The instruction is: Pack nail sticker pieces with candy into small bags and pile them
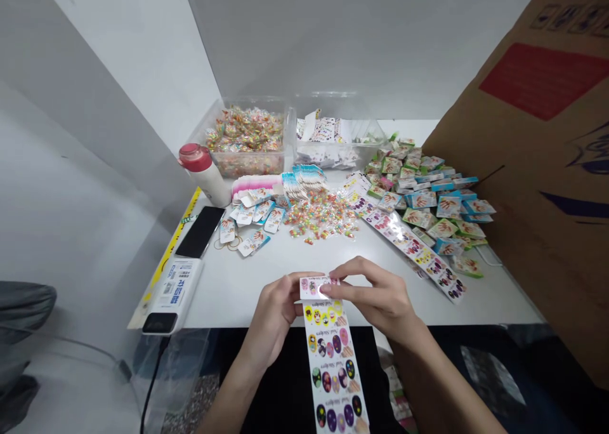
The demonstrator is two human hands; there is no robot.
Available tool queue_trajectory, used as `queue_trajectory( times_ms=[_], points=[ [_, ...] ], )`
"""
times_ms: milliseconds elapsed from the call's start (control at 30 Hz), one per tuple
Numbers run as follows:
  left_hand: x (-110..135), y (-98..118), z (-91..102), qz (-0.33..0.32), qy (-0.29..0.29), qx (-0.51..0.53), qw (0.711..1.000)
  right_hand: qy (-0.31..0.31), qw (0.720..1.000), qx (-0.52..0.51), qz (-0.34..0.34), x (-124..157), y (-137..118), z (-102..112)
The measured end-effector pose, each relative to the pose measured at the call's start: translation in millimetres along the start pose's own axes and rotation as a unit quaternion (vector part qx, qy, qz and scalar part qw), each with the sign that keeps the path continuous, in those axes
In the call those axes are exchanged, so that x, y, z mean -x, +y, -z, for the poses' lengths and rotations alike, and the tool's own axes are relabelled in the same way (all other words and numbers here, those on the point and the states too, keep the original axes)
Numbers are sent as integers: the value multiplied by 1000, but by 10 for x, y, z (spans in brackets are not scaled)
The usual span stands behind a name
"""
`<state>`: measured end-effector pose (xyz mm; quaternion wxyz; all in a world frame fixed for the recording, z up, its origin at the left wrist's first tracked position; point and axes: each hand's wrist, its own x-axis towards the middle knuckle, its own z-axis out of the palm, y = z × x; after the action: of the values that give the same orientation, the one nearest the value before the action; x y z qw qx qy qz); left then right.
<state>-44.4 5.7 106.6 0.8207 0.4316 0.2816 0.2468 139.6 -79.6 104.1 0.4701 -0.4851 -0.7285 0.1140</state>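
Note:
A long strip of nail stickers [333, 364] hangs down from both my hands at the table's near edge. My left hand [273, 316] pinches its upper left side. My right hand [375, 294] pinches the top right, fingers curled over the folded top section. Farther back lies a loose heap of small colourful packets [321, 215], with a fan of small printed cards [252, 221] to its left and another long sticker strip [413, 247] on the right.
Two clear plastic tubs [247, 139] stand at the back. A red-capped white bottle [204, 174], a black phone [200, 231] and a white power bank [174, 291] line the left side. Small boxes [428, 193] pile at right beside a big cardboard box [547, 155].

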Motion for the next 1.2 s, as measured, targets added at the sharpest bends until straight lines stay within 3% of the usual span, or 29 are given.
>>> queue_trajectory(
  times_ms=[133, 200, 267, 367, 433, 533, 633, 733, 767, 833, 900, 1000, 1067, 1200],
  points=[
    [-24, -5, -7, -9, 62, -43, 997, -80, 996, 47, 5, 50, 19, 35],
    [-46, -35, 5, -30, 76, -64, 995, -79, 996, 47, -17, 82, 23, 0],
    [-62, -78, 17, -52, 82, -97, 991, -39, 998, 9, -50, 111, 27, -71],
    [-66, -151, 13, -83, 76, -126, 986, 70, 984, -93, -133, 114, 24, -217],
    [-59, -194, -4, -87, 57, -96, 990, 143, 952, -182, -199, 79, 13, -310],
    [-39, -223, -25, -83, 41, -46, 995, 200, 877, -319, -299, 1, -20, -390],
    [-14, -208, -25, -89, 25, -61, 994, 187, 812, -407, -375, -66, -67, -393],
    [-9, -193, -23, -73, 31, -95, 992, 155, 779, -460, -397, -99, -101, -388],
    [-16, -196, -24, -67, 49, -102, 991, 152, 781, -459, -394, -101, -106, -394],
    [-37, -209, -26, -59, 95, -101, 989, 160, 817, -413, -368, -88, -104, -410],
    [-58, -219, -18, -56, 128, -78, 987, 167, 883, -309, -312, -53, -94, -413],
    [-62, -196, 22, -26, 116, -16, 993, 128, 965, -129, -187, 32, -68, -362],
    [-46, -163, 60, 0, 81, 36, 996, 83, 990, -38, -112, 97, -39, -299],
    [-14, -120, 99, 6, 53, 74, 996, 4, 999, 45, -28, 190, 41, -186]
  ],
)
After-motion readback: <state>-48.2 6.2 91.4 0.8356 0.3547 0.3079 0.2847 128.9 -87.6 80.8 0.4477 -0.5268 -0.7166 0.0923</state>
